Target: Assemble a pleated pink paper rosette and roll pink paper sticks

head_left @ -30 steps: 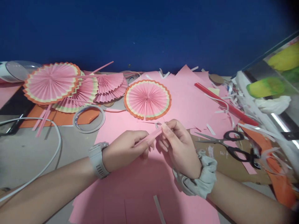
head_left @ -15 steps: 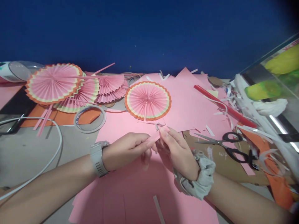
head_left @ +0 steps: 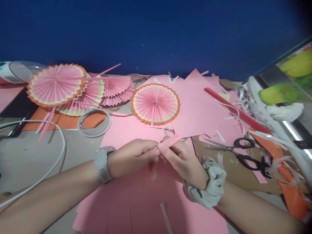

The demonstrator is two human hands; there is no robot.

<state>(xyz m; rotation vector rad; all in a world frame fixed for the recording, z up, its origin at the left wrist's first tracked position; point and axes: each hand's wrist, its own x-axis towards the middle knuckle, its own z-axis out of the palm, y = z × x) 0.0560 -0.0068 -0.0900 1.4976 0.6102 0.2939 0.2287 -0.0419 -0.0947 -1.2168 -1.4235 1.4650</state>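
Over the near pink paper sheet (head_left: 146, 201), the left hand (head_left: 131, 157) and right hand (head_left: 182, 159) meet, both pinching a folded pink strip (head_left: 170, 142). Bare table (head_left: 73, 149) opens leftward; scissors (head_left: 230, 148) crowd the right; a pleated paper fan (head_left: 155, 104) lies beyond.

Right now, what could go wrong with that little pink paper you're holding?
The pink strip is pinched between the left hand and right hand; a hard tug might tear it or crease it crooked. The scissors lie near the right wrist, blades pointing toward it, so a careless sweep could catch them.
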